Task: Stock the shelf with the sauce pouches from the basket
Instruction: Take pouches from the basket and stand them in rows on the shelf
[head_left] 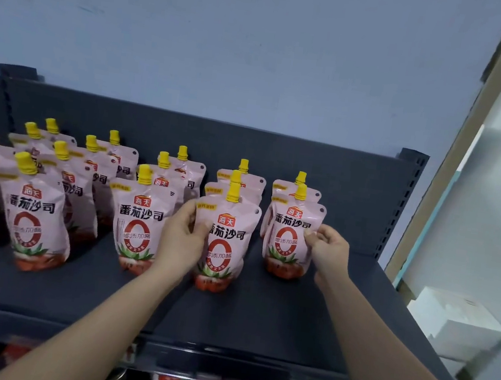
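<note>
Standing two pouches upright on the shelf (pixel 274 314): left hand (pixel 180 241) grips the front pouch (pixel 223 243); right hand (pixel 328 251) seemingly pinches the pouch at three o'clock (pixel 290 243). Seat both bases flat.

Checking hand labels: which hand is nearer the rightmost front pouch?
Right. The right hand touches the rightmost front pouch at its right edge. The left hand is one column over, gripping the left side of the neighbouring front pouch.
</note>
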Available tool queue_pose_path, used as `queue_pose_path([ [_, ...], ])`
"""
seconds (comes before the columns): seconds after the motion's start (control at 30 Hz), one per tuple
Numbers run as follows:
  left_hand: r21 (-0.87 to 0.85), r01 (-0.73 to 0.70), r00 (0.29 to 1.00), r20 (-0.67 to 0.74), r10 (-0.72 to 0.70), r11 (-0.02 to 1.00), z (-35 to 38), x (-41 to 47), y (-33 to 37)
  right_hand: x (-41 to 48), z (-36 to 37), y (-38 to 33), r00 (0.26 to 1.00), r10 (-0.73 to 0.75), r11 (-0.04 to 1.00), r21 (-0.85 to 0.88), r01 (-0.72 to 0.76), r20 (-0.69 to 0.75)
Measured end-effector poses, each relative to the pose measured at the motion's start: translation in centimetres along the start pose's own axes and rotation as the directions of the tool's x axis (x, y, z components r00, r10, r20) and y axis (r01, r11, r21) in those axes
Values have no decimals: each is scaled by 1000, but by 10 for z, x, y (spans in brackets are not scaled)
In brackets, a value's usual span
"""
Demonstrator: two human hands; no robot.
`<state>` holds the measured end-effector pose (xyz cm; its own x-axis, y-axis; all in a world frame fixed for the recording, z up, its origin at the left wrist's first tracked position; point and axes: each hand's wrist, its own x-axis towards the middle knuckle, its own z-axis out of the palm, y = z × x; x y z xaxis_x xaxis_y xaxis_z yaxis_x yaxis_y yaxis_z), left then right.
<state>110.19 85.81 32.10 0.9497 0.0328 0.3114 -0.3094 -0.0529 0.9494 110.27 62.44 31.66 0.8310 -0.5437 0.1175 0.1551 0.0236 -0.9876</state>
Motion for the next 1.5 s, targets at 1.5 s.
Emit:
queue_pose_path([
  [1.5,927,-372,845,318,430,47,-32,-39,80,-59,19,-72,775,-579,560,-567,604,252],
])
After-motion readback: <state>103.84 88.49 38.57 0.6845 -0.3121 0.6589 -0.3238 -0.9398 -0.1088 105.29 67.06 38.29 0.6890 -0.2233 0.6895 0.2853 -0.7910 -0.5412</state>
